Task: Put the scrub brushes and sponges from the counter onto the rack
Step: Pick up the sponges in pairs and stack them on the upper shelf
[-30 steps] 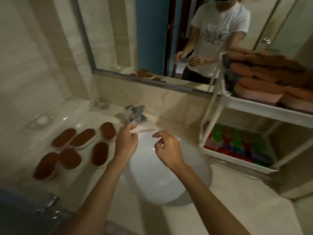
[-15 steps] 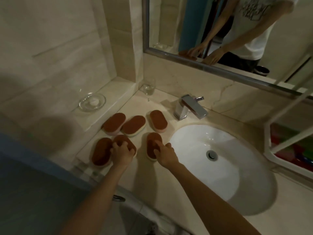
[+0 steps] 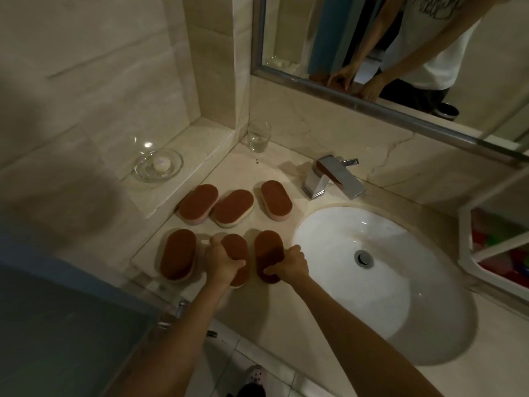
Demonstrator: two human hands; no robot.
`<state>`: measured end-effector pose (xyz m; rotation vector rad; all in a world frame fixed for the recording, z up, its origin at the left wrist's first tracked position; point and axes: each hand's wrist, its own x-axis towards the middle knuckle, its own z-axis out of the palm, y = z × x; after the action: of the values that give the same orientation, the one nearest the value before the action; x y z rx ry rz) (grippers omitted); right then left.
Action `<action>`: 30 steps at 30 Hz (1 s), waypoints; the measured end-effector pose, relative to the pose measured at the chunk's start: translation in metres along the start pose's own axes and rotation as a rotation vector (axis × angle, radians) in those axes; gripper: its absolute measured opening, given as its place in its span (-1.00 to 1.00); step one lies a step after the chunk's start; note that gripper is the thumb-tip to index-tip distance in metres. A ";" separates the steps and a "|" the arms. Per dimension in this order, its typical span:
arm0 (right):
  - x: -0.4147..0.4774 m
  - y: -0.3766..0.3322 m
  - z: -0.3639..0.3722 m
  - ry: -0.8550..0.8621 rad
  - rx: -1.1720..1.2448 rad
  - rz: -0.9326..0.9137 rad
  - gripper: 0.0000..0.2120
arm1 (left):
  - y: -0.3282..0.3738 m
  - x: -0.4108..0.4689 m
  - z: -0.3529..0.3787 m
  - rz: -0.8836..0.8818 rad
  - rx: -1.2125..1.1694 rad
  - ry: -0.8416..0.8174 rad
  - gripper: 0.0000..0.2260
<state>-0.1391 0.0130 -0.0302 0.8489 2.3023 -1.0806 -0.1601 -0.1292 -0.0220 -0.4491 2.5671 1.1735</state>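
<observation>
Head view: six brown-topped sponges lie on the worktop (image 3: 286,156), left of the sink basin (image 3: 357,282), in two rows of three. The left hand (image 3: 224,262) curls round the middle front sponge (image 3: 237,249). The right hand (image 3: 289,265) curls round the right front sponge (image 3: 267,250). Both sponges appear to rest on the worktop; whether either is lifted cannot be told. The left front sponge (image 3: 177,253) and the back row (image 3: 233,207) are untouched.

Status: none of the six has reached the rack (image 3: 464,239), which shows only in part at the right edge, with coloured items (image 3: 515,262) on its visible tier. Judged from this, two sponges are at the pick-up step and four remain. No scrub brush can be identified.

Surroundings: a chrome faucet (image 3: 333,179) stands just beside the back right sponge. A drinking glass (image 3: 259,136) stands in the back corner, and a glass dish (image 3: 159,164) sits on the ledge.

Obstruction: the basin lies between the sponges and the rack, so the carry likely crosses it, passing near the faucet.
</observation>
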 end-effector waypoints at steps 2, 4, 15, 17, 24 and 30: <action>-0.001 0.008 0.004 -0.030 0.002 -0.004 -0.39 | 0.002 0.000 0.004 -0.007 -0.066 0.023 -0.34; -0.006 0.015 0.002 -0.007 0.011 -0.040 -0.48 | 0.007 -0.001 0.008 -0.010 -0.108 0.050 -0.44; -0.078 0.010 -0.150 0.506 0.267 -0.326 -0.66 | 0.158 -0.067 0.004 0.366 -0.520 -0.013 -0.56; -0.097 0.013 -0.185 0.612 0.323 -0.379 -0.68 | 0.195 -0.091 0.006 0.443 -0.557 -0.037 -0.51; -0.155 0.048 -0.310 0.865 0.415 -0.464 -0.66 | 0.311 -0.172 0.040 0.691 -0.641 -0.129 -0.44; -0.183 0.098 -0.411 0.940 0.484 -0.495 -0.66 | 0.402 -0.231 0.090 0.832 -0.593 -0.197 -0.49</action>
<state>0.0007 0.3286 0.2748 1.1784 3.1941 -1.7780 -0.0956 0.2267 0.2812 0.6809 2.2141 2.1207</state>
